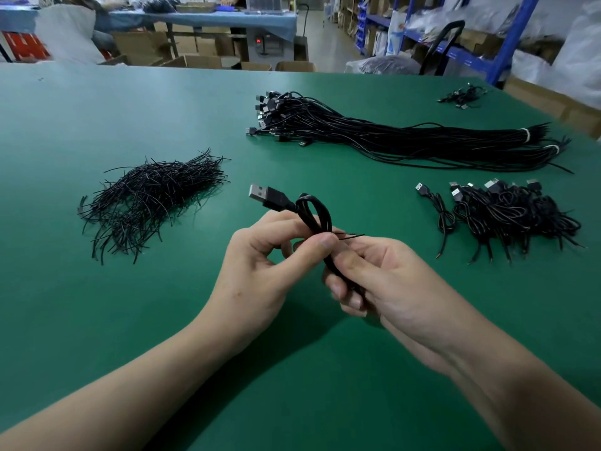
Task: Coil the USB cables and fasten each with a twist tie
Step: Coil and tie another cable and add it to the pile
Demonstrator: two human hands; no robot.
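**Green table (97, 109), one coiled cable (317, 216) in the grip**

Above the table's centre, the left hand (260, 255) pinches the coiled cable between thumb and curled fingers. The right hand (390, 281) has its fingers wrapped round the coil's lower end. At the pinch a thin twist tie (353, 236) pokes out toward 3 o'clock. The plug (265, 194) points to 10 o'clock. On the table, loose ties (149, 196) lie at 9 o'clock, straight cables (390, 138) at 1 o'clock, and finished coils (507, 216) at 3 o'clock.

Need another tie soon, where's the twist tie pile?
Head view: the twist tie pile lies on the green table, left of the left hand.
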